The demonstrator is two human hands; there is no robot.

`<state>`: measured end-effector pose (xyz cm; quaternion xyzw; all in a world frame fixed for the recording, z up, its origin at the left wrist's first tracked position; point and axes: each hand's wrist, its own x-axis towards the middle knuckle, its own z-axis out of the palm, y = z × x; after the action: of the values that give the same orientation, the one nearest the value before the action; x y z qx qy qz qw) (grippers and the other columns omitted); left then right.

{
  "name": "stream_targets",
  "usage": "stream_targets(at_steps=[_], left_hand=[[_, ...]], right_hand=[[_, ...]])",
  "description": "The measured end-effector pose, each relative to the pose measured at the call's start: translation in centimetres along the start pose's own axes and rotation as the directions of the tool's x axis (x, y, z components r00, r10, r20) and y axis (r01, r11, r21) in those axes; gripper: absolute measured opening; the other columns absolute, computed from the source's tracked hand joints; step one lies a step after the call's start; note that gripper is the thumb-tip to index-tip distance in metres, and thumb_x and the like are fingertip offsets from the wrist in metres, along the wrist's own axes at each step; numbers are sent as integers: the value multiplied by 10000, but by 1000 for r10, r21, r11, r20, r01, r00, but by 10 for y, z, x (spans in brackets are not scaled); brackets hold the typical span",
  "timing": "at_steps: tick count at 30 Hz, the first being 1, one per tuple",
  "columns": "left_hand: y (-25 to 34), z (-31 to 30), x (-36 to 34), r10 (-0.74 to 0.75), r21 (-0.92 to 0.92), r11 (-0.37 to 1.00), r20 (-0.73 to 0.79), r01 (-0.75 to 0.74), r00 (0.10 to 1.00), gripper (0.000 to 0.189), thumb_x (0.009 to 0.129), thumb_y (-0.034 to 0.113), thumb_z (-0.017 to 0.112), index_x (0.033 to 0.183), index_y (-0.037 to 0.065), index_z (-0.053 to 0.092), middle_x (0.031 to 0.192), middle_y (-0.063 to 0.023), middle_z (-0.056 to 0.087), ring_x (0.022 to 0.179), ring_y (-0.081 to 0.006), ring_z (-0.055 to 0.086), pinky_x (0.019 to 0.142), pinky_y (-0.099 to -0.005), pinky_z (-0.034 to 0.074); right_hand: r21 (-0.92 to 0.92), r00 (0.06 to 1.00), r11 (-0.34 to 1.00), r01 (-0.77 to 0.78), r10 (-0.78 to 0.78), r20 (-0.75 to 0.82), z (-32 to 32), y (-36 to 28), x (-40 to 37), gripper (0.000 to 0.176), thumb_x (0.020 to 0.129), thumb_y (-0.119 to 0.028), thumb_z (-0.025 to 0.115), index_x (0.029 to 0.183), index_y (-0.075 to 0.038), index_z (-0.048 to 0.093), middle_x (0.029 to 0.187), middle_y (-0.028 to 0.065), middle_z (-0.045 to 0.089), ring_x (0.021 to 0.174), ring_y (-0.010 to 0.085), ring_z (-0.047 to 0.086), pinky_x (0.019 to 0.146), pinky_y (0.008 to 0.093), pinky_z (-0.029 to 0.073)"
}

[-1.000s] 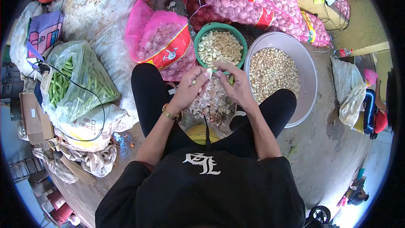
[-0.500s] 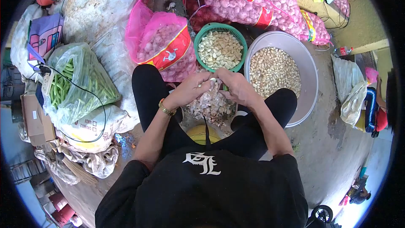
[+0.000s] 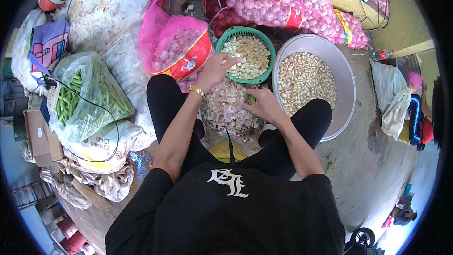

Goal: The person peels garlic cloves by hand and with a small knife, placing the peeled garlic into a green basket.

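My left hand [image 3: 217, 72], with a gold watch at the wrist, reaches over the left rim of a green basket [image 3: 272, 61]. Its fingers stretch above the peeled garlic cloves [image 3: 247, 55] inside, and nothing shows clearly in them. Over a heap of garlic skins [image 3: 231, 108] between my legs, my right hand [image 3: 266, 106] is closed on a small green object [image 3: 251, 99], mostly covered by the fingers; its kind cannot be made out. To the right of the basket stands a large pale tub [image 3: 347, 82] with many unpeeled cloves [image 3: 306, 80] in it.
An opened pink net sack of garlic bulbs [image 3: 177, 49] stands left of the basket. More full garlic sacks [image 3: 292, 4] lie behind. At the left is a plastic bag of green beans [image 3: 92, 92]. A yellow container [image 3: 226, 151] sits below the skins.
My hands were together above the skins and have parted. The left moved up and left to the basket; the right moved slightly down and right, keeping the green object.
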<state>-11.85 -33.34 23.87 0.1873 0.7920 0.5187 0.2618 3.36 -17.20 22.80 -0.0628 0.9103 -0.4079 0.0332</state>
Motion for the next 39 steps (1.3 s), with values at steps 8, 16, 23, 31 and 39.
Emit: stream_targets(at_steps=[8,16,23,31,39], left_hand=[[-7,-7,-12,-199,-804,502,252,319,947,510,993,458,447,1148,-17,551,850,-39,558,546,-87,519,418,-160,396],[-14,11,-35,-232,-749,589,201,302,952,433,989,436,475,1099,28,573,870,-39,627,606,-67,550,440,-166,421],[-25,21,-34,-268,-760,578,166,296,949,353,978,381,528,1037,37,578,846,-40,633,586,-71,562,430,-175,416],[-18,21,-56,-149,-775,599,141,203,979,237,956,200,589,1096,10,568,921,-65,640,660,-79,626,419,-143,408],[-2,20,-62,-138,-835,532,80,142,987,268,923,177,637,1133,21,577,895,-62,641,622,-87,610,400,-157,372]], right_hand=[[9,997,1000,-22,21,72,17,-4,4,213,775,-151,744,945,-48,667,775,135,648,692,277,639,650,365,494],[201,916,979,-33,110,-386,2,-46,38,274,790,-251,745,930,-23,686,896,169,682,796,304,676,718,373,507],[389,939,913,-122,233,-253,0,-35,38,215,773,-188,753,866,-3,696,828,140,694,744,198,662,691,315,501],[612,888,784,-103,350,-299,-4,-37,37,207,838,-171,720,896,23,675,801,65,670,763,95,589,696,263,475],[906,926,379,-189,375,37,-15,-29,29,254,982,-292,544,1037,-44,563,803,-24,528,677,68,473,575,229,382]])
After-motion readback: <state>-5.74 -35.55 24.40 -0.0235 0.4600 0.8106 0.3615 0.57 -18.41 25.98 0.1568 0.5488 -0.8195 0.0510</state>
